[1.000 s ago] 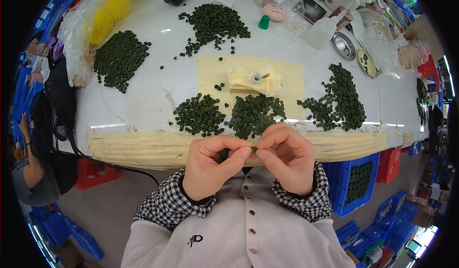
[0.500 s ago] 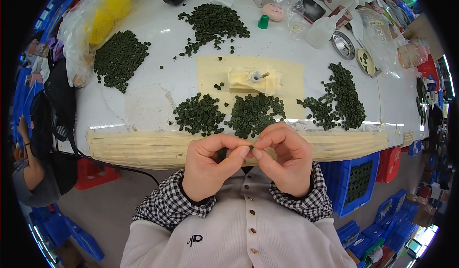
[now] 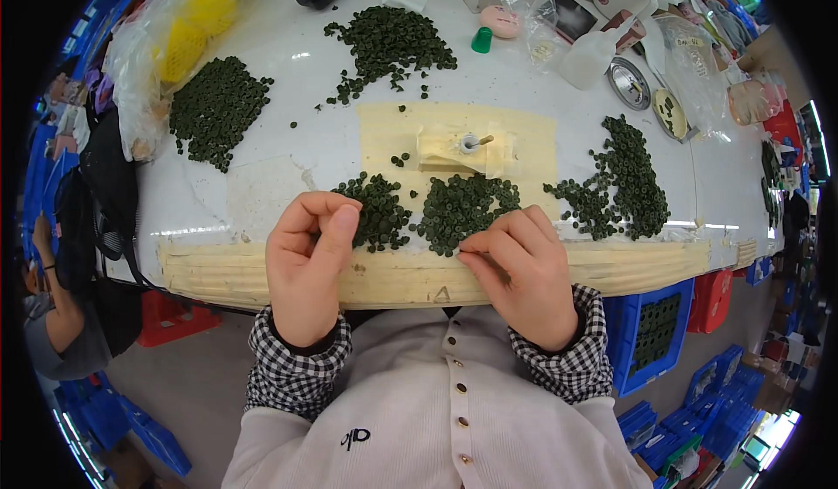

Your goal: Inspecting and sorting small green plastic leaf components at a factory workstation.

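Observation:
Small dark green ring-like pieces lie in several piles on the white table. My left hand (image 3: pixel 307 260) is closed, thumb against forefinger, at the near-left pile (image 3: pixel 381 214); whatever is in the pinch is hidden. My right hand (image 3: pixel 524 271) has its thumb and forefinger pressed together at the near edge of the middle pile (image 3: pixel 463 212). I cannot make out what those fingertips hold. Beyond the middle pile stands a tape-covered block (image 3: pixel 441 149) with a round metal fitting and a thin pin (image 3: pixel 485 140) sticking out of it.
More green pieces form a right pile (image 3: pixel 637 179), a far pile (image 3: pixel 393 40) and a left pile (image 3: pixel 218 109). Padded tape (image 3: pixel 244 271) covers the table's front edge. At the back are a green cap (image 3: pixel 481 41), a white bottle (image 3: pixel 587 57) and round tins (image 3: pixel 628 83). A blue crate (image 3: pixel 624 349) stands below right.
My hands were together, pinching a small green piece between them. They have parted: the left moved left and away to its pile, the right slightly right, fingertips now at the middle pile.

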`<state>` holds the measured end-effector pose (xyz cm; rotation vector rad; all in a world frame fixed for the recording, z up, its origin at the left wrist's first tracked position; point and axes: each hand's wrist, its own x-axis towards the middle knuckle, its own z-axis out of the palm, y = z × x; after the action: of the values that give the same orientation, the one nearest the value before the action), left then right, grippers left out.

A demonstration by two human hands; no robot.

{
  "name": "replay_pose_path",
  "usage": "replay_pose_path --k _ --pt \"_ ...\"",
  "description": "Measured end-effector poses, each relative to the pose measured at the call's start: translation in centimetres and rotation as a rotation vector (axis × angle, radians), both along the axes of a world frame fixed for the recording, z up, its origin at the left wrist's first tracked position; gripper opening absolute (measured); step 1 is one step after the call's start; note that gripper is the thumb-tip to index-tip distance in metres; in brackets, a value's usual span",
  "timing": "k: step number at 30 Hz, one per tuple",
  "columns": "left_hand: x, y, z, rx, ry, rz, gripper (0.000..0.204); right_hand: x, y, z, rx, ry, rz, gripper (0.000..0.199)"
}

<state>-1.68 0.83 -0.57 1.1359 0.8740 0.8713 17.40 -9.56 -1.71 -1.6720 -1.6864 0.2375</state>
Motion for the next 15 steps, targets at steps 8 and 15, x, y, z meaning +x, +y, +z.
replay_pose_path --k 8,15 --pt "-0.5 -0.3 0.2 -0.665 -0.629 -0.267 0.031 -0.3 0.6 -0.1 -0.002 -0.215 0.003 0.016" --pt "1.4 -1.6 0.3 -0.795 -0.516 -0.383 0.032 0.2 0.2 0.7 0.097 0.005 -0.081 0.014"
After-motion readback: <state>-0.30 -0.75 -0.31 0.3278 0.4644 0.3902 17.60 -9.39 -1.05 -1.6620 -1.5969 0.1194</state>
